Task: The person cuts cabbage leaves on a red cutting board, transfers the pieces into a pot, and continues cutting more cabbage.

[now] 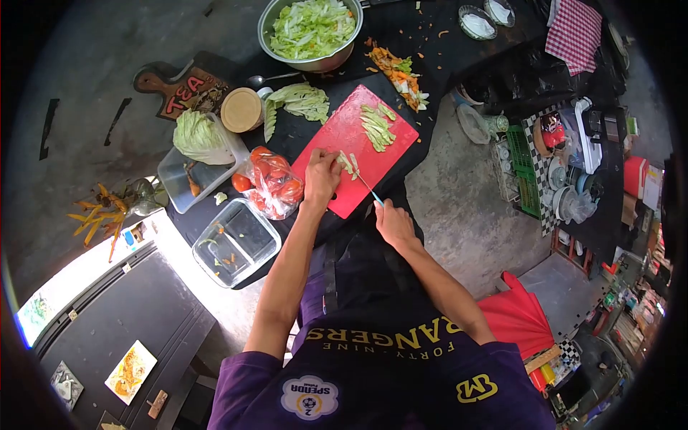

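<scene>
My right hand (395, 223) is closed round the light blue handle of a knife (370, 189), its blade over the red cutting board (344, 132). My left hand (322, 177), fingers curled together, holds down pale green cabbage (348, 165) on the board, beside the blade. A pile of cut cabbage strips (377, 127) lies farther up the board. Loose cabbage leaves (304, 102) rest just beyond its upper left edge. Left of my left hand sits a clear plastic bag of tomatoes (274, 183).
A metal pot (268, 44) full of shredded cabbage stands at the back. Vegetable scraps (401, 77) lie right of it. At left are a plastic tub (172, 179) with a cabbage (202, 136), a glass container (239, 279), a lidded jar (242, 110) and a spoon (269, 79).
</scene>
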The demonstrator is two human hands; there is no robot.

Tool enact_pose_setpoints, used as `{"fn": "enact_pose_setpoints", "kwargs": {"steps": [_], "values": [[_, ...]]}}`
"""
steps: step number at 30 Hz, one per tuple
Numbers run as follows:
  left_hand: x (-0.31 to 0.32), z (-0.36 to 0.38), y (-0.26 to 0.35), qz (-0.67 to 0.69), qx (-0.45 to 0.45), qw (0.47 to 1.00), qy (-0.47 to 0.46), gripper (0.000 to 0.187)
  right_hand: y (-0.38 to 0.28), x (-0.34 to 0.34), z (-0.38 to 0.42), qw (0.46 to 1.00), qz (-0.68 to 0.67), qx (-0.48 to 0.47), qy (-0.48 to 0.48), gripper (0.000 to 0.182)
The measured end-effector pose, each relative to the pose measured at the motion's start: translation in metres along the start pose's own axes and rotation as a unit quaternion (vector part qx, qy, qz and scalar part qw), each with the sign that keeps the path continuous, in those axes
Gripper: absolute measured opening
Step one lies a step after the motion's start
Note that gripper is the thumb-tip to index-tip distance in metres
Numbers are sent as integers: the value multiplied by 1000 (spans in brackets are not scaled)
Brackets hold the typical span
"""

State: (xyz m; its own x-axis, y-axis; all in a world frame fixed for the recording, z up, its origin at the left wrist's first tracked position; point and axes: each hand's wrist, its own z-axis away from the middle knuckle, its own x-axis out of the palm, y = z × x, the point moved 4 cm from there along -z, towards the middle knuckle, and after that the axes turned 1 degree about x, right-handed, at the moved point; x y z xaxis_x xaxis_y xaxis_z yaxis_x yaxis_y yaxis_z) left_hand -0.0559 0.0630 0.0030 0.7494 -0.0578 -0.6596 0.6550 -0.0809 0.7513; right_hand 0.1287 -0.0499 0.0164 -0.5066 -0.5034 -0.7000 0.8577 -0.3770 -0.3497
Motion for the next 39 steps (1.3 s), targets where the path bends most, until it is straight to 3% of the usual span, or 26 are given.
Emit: {"fn": "enact_pose_setpoints", "kwargs": {"steps": [5, 12, 17, 20, 24, 35, 39], "values": [[-3, 7, -7, 2, 0, 1000, 2, 29, 7, -14, -17, 999, 9, -37, -24, 43], [3, 6, -7, 14, -4, 1000, 18, 30, 5, -42, -58, 993, -57, -55, 90, 43], [10, 6, 7, 16, 27, 999, 10, 30, -3, -37, -49, 965, -204, -37, 162, 46], [15, 6, 8, 37, 44, 998, 20, 29, -7, -19, -37, 973, -196, -39, 117, 46], [16, 10, 8, 62, 3, 998, 32, 27, -18, -9, -19, 982, -186, 6, 6, 44], [16, 7, 14, 22, 2, 1000, 23, 17, -48, -31, -34, 999, -47, -9, 10, 48], [18, 7, 13, 7, -37, 999, 4, 16, -44, -19, -33, 1000, -22, 3, 12, 47]]}}
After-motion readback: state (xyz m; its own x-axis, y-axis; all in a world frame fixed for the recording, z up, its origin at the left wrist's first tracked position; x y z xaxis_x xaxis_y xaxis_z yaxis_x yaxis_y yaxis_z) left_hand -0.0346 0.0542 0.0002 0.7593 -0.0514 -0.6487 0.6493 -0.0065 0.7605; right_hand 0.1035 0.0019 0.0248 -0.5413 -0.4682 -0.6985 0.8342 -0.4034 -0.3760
